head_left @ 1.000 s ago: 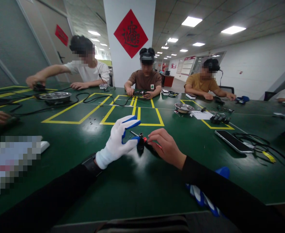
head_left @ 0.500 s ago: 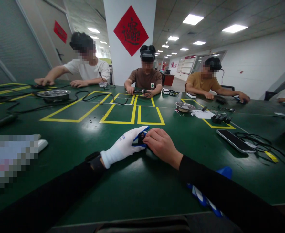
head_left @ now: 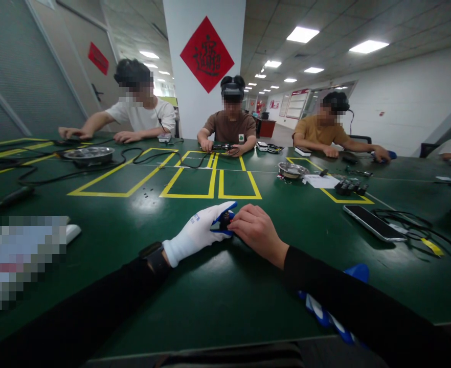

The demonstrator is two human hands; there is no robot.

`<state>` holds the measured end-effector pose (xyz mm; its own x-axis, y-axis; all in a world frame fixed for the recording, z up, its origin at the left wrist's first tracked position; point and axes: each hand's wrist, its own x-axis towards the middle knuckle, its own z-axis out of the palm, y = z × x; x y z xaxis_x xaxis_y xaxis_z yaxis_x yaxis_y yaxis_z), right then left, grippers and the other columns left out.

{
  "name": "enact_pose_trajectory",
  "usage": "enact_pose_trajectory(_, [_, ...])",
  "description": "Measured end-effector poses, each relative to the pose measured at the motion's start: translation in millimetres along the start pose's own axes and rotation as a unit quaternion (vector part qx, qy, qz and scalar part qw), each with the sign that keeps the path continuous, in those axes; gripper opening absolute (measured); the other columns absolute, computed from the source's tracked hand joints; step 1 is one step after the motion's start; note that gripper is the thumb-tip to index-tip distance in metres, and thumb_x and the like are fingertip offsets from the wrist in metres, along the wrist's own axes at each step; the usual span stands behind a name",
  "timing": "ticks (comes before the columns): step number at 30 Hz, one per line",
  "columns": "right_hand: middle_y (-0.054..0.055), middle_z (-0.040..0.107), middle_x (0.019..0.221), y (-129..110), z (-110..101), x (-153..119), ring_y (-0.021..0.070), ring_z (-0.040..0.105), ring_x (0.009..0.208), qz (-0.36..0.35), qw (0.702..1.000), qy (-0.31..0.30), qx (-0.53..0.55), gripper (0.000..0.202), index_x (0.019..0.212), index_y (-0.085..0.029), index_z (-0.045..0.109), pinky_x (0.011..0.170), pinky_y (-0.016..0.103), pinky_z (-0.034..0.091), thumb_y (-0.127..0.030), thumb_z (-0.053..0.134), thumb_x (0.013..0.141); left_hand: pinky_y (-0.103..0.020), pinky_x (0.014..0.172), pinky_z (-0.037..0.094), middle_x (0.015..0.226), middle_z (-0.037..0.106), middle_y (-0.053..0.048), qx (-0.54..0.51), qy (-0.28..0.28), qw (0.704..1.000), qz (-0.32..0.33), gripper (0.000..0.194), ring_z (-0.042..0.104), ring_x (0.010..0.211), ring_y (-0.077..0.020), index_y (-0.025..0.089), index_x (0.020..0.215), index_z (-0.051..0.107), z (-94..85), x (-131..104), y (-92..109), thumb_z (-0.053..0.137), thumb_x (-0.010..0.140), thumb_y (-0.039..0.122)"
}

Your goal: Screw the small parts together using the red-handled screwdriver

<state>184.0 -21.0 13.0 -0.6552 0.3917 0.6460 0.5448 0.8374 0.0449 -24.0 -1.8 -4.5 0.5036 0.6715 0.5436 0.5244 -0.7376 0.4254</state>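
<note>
A small black cylindrical part (head_left: 225,219) sits between the thumb and fingers of my left hand (head_left: 200,227), which wears a white glove with blue fingertips. My bare right hand (head_left: 256,229) meets it from the right, its fingertips pinched together against the part. Something small and reddish shows at those fingertips, too little of it to name. Both hands are just above the green table (head_left: 195,306). Partly under my right sleeve lies a second blue and white glove (head_left: 319,309).
Yellow tape rectangles (head_left: 189,196) mark the table ahead. A phone (head_left: 373,223) and black cables lie right, near several black parts (head_left: 350,187) and a metal bowl (head_left: 292,170). Another metal bowl (head_left: 89,155) stands far left. Three co-workers sit opposite; another person's arm shows far right.
The view has shifted slightly. My right fingertips have moved a little on the part, and more of it shows between the hands. Both hands otherwise keep their places.
</note>
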Motion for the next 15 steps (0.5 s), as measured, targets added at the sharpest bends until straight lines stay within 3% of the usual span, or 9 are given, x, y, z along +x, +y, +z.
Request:
enact_pose_trajectory(6, [0.007, 0.068, 0.089, 0.1, -4.7, 0.1, 0.0198, 0.056, 0.086, 0.066, 0.991, 0.058, 0.104, 0.014, 0.09, -0.018, 0.069, 0.079, 0.036, 0.044, -0.024, 0.056, 0.093, -0.043, 0.109, 0.04, 0.134, 0.058, -0.011, -0.02, 0.003, 1.0, 0.008, 0.071, 0.055, 0.123, -0.0269, 0.019, 0.138, 0.045, -0.8, -1.4, 0.5, 0.072, 0.075, 0.037])
enact_pose_trajectory(11, [0.006, 0.065, 0.084, -2.4, -6.5, -2.9, 0.0196, 0.056, 0.083, 0.091, 0.978, 0.104, 0.156, 0.016, 0.086, -0.018, 0.065, 0.078, 0.037, 0.045, -0.022, 0.051, 0.093, -0.041, 0.108, 0.042, 0.134, 0.058, -0.011, -0.021, 0.007, 1.0, -0.022, 0.061, 0.054, 0.123, -0.0256, 0.018, 0.138, 0.046, -5.3, -1.6, 12.7, 0.063, 0.084, 0.04])
enact_pose_trajectory(15, [0.004, 0.063, 0.076, -9.5, -24.7, 18.3, 0.0185, 0.056, 0.074, 0.075, 0.973, 0.113, 0.184, 0.019, 0.077, -0.018, 0.061, 0.072, 0.036, 0.045, -0.022, 0.049, 0.092, -0.042, 0.104, 0.045, 0.126, 0.063, -0.011, -0.028, 0.014, 0.999, -0.014, 0.049, 0.059, 0.116, -0.0256, 0.017, 0.13, 0.054, -4.9, 1.8, 18.5, 0.062, 0.085, 0.036])
